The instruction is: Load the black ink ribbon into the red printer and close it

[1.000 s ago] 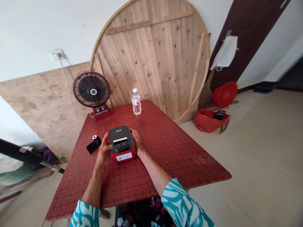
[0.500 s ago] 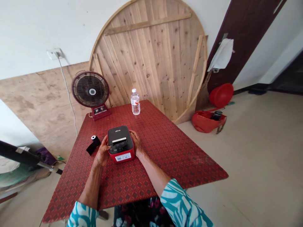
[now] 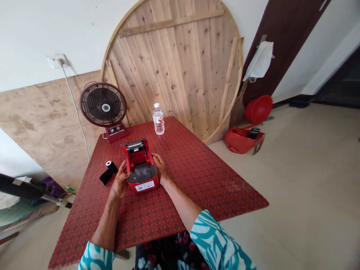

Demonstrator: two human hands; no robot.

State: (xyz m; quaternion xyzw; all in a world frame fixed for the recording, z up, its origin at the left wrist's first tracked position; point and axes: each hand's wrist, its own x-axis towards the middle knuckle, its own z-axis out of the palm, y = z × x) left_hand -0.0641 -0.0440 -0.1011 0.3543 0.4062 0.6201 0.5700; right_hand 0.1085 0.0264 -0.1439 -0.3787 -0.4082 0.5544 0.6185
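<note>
The small red plastic printer (image 3: 141, 174), lid raised, sits between my left hand (image 3: 120, 182) and right hand (image 3: 161, 169), half-curled fingers (image 3: 156, 159) clasping its sides.

The small red plastic printer (image 3: 142, 176) has a dark grey inside under its red lid (image 3: 135, 150), and a white sticker with dark print on its front. The rectangular table top (image 3: 202, 180) is red with a dark diamond lattice. The black tape roll (image 3: 107, 171) has a white core. The round table fan (image 3: 103, 105) is maroon with a black grille. The clear plastic bottle (image 3: 158, 120) has a white cap and a red-and-white label. The sleeves (image 3: 216, 243) are teal with white swirls.
</note>
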